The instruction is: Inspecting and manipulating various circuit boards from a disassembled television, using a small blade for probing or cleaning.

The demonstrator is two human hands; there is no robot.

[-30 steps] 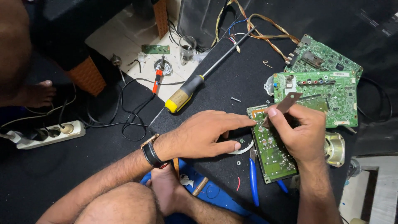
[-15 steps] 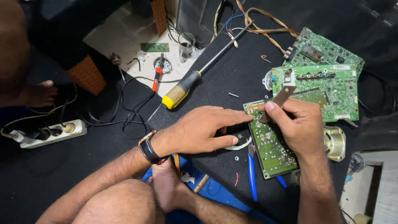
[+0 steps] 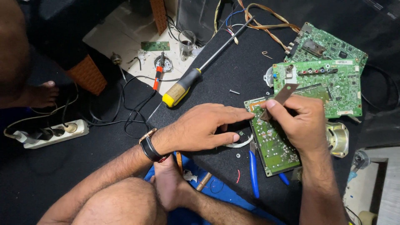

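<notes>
The right hand [image 3: 306,125] pinches a small flat metal scraper [image 3: 283,96], its tip on the top edge of the green circuit board [image 3: 273,143] lying at about 3 o'clock from the frame's middle. The left hand [image 3: 204,127] grips nothing; its flat fingers steady the board's left corner. The work looks mid-way: the board is out and bare, still being scraped or pried. Two more circuit boards [image 3: 329,79] lie at 1 o'clock, a long yellow-handled screwdriver [image 3: 196,79] at 12, blue-handled pliers [image 3: 253,173] at 5, a power strip [image 3: 50,134] at 9, all on a black floor mat [image 3: 100,166].
</notes>
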